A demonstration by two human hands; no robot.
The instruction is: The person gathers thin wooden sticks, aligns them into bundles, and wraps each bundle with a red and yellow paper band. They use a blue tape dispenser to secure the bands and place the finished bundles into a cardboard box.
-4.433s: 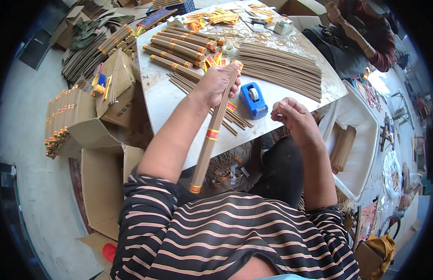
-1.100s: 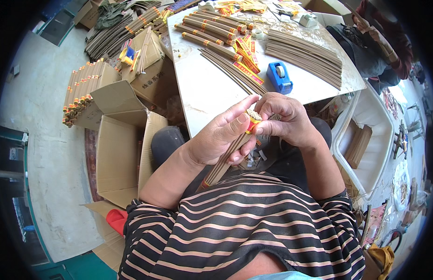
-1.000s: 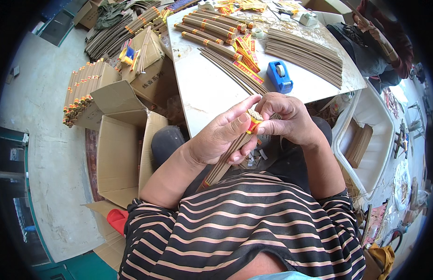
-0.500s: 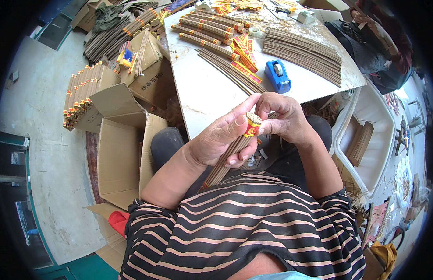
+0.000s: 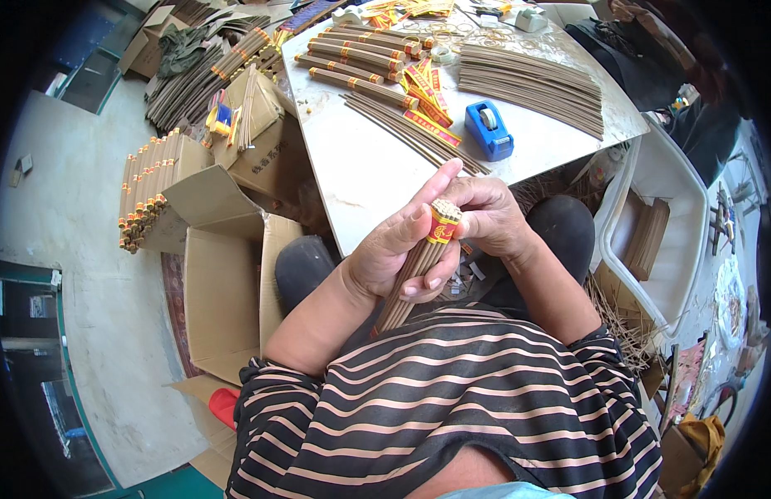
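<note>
Wrapping our left hand's [image 5: 394, 256] fingers around a stick bundle [image 5: 419, 264] at mid-frame, we press our right hand's [image 5: 492, 220] thumb beside its red band [image 5: 443, 229]; whether the curled right fingers grip anything, we cannot tell. Above, a blue tape dispenser [image 5: 489, 133] stands between us and loose sticks [image 5: 535, 87], upper right. An open carton [image 5: 225, 291] flanks us left, a white tub [image 5: 695, 195] right.
</note>
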